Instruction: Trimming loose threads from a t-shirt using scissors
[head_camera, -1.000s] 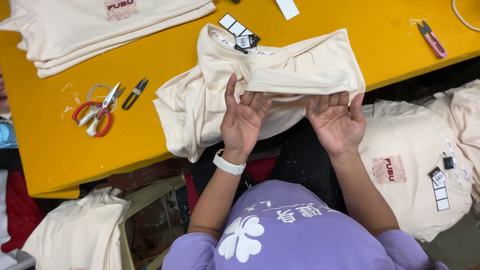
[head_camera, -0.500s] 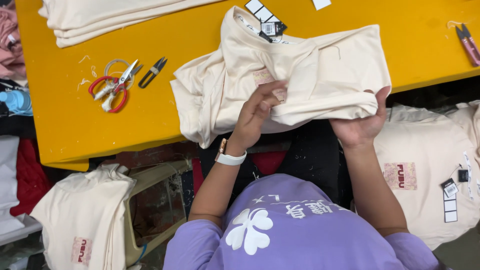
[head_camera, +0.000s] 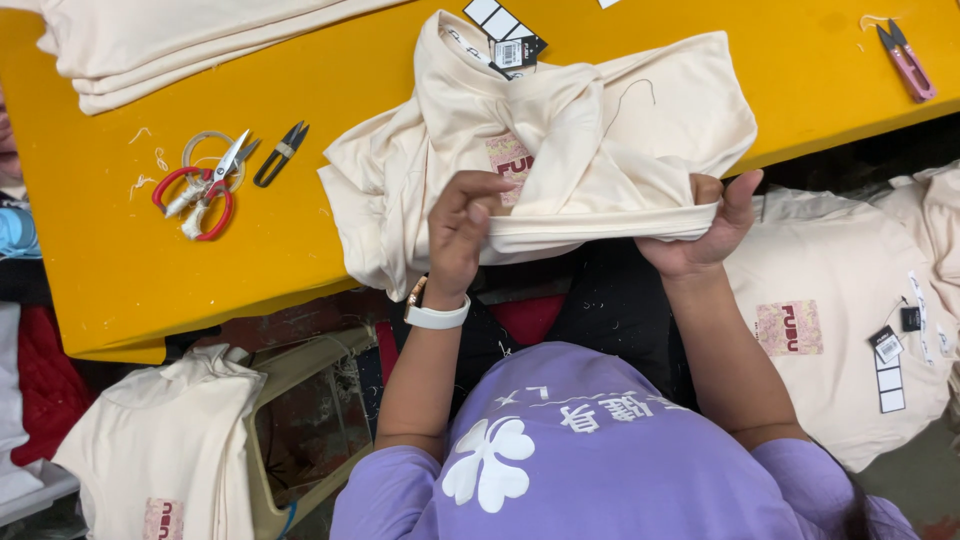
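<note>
A cream T-shirt (head_camera: 560, 130) with a small pink chest patch lies bunched at the near edge of the yellow table (head_camera: 330, 90). My left hand (head_camera: 462, 235), with a white wristband, pinches the shirt's hem near the patch. My right hand (head_camera: 705, 235) grips the same hem further right, so the hem is stretched between both hands. Black-and-white hang tags (head_camera: 505, 35) lie at the shirt's collar.
Red-handled scissors (head_camera: 200, 185) and black thread snips (head_camera: 280, 155) lie on the table's left. Pink snips (head_camera: 905, 60) sit at the far right. Folded cream shirts (head_camera: 170, 45) are stacked at the back left. More cream shirts lie lower right (head_camera: 840, 310) and lower left (head_camera: 170, 450).
Both hands went from lying flat on the shirt to gripping its hem. The hem is now pulled taut and lifted, and the pink patch has come into view.
</note>
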